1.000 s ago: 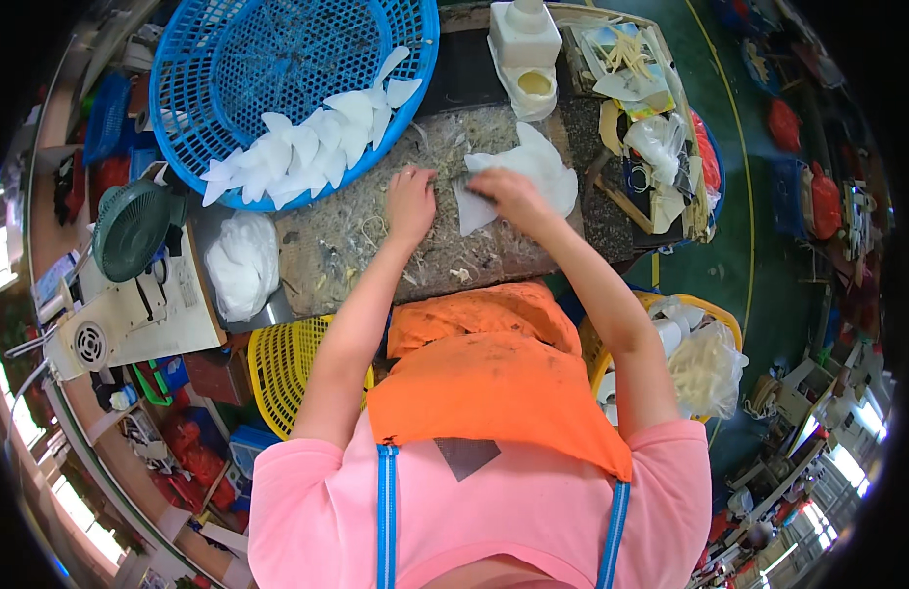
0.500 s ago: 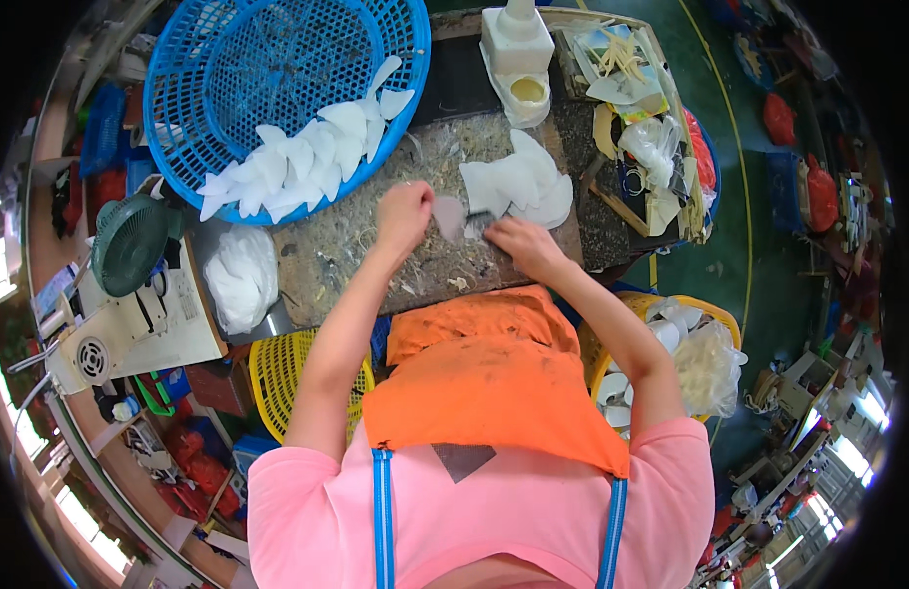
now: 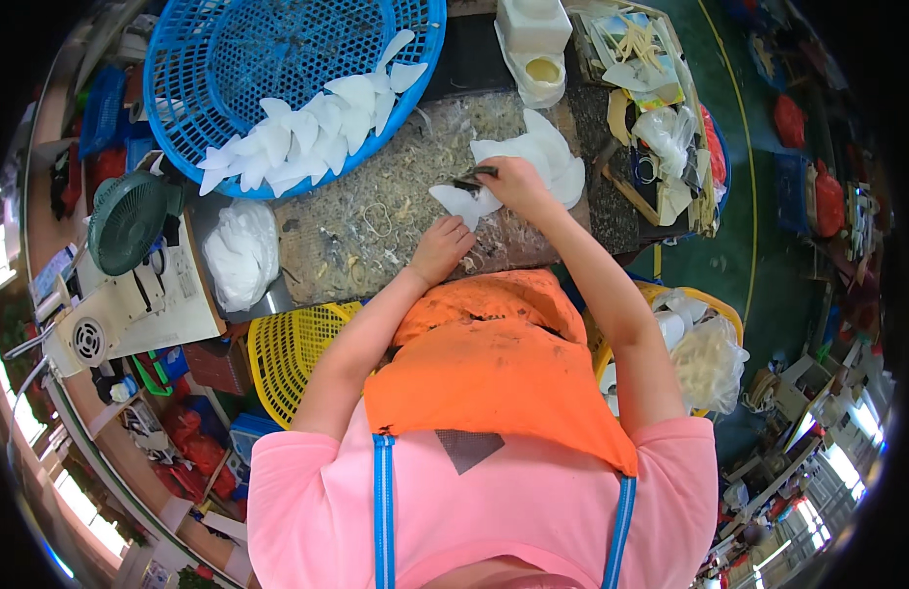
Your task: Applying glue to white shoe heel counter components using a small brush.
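A small dark tool [image 3: 470, 179], its kind too small to make out, is gripped in my right hand [image 3: 515, 183]. It lies over a white curved piece [image 3: 458, 202] on the worn work board [image 3: 327, 240]. My left hand [image 3: 442, 249] is at this piece's near edge, fingers bent and together, appearing to grip it. Just right of the tool lies a fanned pile of similar white pieces [image 3: 562, 175], partly hidden by my right hand. More white pieces [image 3: 322, 128] overlap in a row along the near side of a blue basket [image 3: 170, 128].
A white container [image 3: 535, 49] with a round cup-like opening stands beyond the pile. To the right, a box [image 3: 692, 118] holds scraps and bags. A white plastic bag [image 3: 240, 255] and green fan [image 3: 129, 228] are at left. Yellow baskets [image 3: 288, 363] flank my lap below the board.
My left hand has come down and right, to the near edge of the piece. My right hand has moved up with the dark tool, over the piece. The view has shifted slightly.
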Motion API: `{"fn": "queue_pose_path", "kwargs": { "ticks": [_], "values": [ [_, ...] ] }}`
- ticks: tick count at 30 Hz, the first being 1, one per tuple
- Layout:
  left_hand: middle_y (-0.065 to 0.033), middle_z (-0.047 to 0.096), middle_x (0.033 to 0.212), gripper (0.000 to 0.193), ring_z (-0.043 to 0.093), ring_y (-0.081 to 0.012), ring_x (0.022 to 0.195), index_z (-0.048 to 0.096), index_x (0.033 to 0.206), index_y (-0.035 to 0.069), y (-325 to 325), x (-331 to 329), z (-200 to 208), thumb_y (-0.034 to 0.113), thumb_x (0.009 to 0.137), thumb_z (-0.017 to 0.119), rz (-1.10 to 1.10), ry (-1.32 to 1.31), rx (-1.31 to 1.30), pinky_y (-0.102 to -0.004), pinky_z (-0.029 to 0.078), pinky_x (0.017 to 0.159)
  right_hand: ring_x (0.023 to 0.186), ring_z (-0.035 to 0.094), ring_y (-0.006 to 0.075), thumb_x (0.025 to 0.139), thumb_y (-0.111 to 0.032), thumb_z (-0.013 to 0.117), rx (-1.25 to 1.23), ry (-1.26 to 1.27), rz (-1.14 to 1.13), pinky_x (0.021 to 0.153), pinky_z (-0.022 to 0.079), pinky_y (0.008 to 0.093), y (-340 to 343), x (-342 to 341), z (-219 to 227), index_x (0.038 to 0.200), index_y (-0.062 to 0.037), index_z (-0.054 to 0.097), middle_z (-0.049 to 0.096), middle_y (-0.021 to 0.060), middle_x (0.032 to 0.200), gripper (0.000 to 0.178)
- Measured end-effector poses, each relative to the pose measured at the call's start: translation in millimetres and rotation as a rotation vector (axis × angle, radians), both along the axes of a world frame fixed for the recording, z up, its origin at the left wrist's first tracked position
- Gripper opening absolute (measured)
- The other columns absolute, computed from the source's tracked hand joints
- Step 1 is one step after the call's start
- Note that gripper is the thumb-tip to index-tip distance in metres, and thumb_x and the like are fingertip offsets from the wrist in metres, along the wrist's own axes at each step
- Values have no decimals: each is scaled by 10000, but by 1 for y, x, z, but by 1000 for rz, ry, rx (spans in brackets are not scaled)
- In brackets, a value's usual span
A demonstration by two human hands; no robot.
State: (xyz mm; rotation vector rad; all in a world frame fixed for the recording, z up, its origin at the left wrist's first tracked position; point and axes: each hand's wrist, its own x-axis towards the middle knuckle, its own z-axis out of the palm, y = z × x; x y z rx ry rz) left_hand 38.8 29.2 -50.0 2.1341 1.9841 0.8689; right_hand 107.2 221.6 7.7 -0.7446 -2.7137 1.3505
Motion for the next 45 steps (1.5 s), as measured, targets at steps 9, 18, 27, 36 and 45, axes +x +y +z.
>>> {"fn": "queue_pose_path", "kwargs": {
  "ticks": [9, 18, 27, 36, 45],
  "values": [
    [-112, 588, 855, 195, 531, -308, 921, 608, 883, 41, -12, -51, 28, 37, 688, 596, 728, -304, -44, -398, 422, 772, 981, 551, 273, 666, 69, 560, 209, 335, 318, 799, 462, 366, -37, 22, 0, 1036, -67, 620, 585, 67, 1077, 399],
    [-90, 524, 942, 233, 510, -305, 891, 644, 904, 115, 13, -57, 24, 146, 680, 701, 464, -134, -342, -395, 425, 782, 958, 551, 261, 693, -21, 590, 208, 186, 472, 790, 468, 357, -55, 74, -21, 1062, -77, 598, 558, 46, 1077, 373],
    [-103, 521, 917, 170, 502, -308, 924, 610, 822, 122, 26, -41, 19, 159, 677, 691, 297, -87, -402, -419, 409, 773, 1087, 517, 279, 503, -128, 758, 184, 210, 446, 876, 456, 356, -47, 90, -23, 1089, -70, 588, 539, 77, 1183, 613],
    [-144, 547, 784, 114, 542, -337, 806, 627, 657, 86, 6, -30, -7, 195, 669, 662, 361, -206, -436, -443, 431, 688, 1040, 519, 291, 611, -163, 713, 183, 90, 527, 857, 451, 371, -66, 94, -25, 1076, -67, 589, 540, 97, 1140, 491],
    [-138, 584, 718, 134, 573, -328, 727, 636, 666, 76, 16, -37, -5, 204, 669, 679, 398, -305, -404, -447, 440, 655, 724, 618, 353, 709, -186, 602, 170, -260, 0, 668, 491, 439, -20, 64, 3, 839, -36, 671, 636, 186, 742, 209]
  ]
}}
